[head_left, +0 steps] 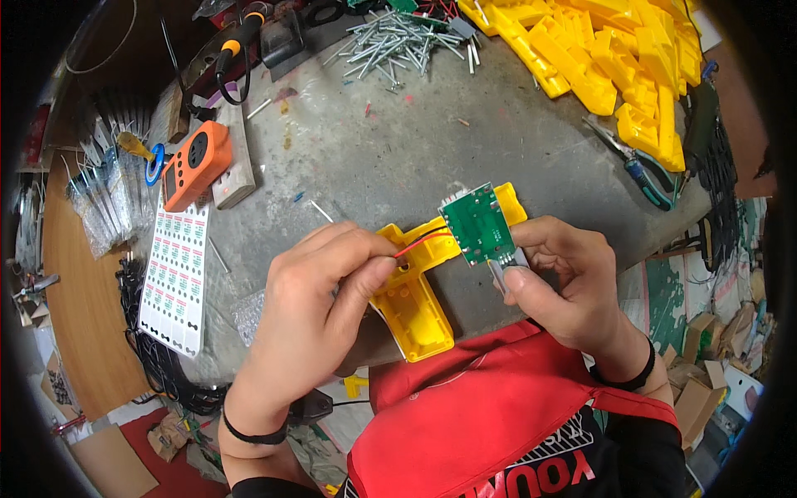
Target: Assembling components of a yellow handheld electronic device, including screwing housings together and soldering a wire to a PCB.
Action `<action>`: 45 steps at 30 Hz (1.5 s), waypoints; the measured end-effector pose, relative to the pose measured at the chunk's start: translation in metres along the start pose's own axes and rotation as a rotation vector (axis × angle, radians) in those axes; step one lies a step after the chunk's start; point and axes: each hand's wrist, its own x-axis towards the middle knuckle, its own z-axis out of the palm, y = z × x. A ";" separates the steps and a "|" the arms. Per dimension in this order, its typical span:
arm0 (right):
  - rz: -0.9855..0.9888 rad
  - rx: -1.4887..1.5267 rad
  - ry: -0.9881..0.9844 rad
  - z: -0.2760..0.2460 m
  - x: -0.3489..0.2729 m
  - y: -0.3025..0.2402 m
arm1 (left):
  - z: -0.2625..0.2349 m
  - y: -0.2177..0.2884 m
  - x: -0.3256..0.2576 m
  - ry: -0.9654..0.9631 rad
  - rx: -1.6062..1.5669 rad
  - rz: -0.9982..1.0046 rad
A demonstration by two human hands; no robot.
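My right hand (569, 278) pinches a green circuit board (481, 222) by a grey metal piece at its lower edge, the board tilted over a yellow plastic housing (422, 314). From the board's left side run red and black wires (425, 241). My left hand (320, 286) has thumb and forefinger closed around the far end of these wires, above the housing's left part. The wire tips are hidden by the fingers. The housing lies open side up at the near edge of the bench, with a wide hollow section toward me.
Yellow plastic shells (614, 54) are heaped at the back right beside pliers (643, 170). Long screws (397, 46) lie piled at the back. At left are an orange meter (198, 166), a label sheet (174, 278) and a soldering iron (237, 50) on the grey bench (357, 141).
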 end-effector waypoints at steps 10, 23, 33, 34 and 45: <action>-0.145 -0.106 0.175 0.002 0.003 -0.006 | -0.015 0.002 0.042 -0.132 0.143 0.247; -0.008 -0.025 0.178 0.004 0.000 0.004 | -0.014 -0.005 0.050 -0.220 0.256 0.448; -0.016 -0.067 0.069 -0.004 0.007 0.001 | -0.013 0.002 0.053 -0.191 0.343 0.428; -0.035 -0.059 0.070 -0.004 0.006 0.001 | -0.013 0.004 0.054 -0.175 0.397 0.465; -0.029 -0.018 0.030 0.007 0.005 0.015 | -0.014 -0.004 0.045 -0.338 0.433 0.276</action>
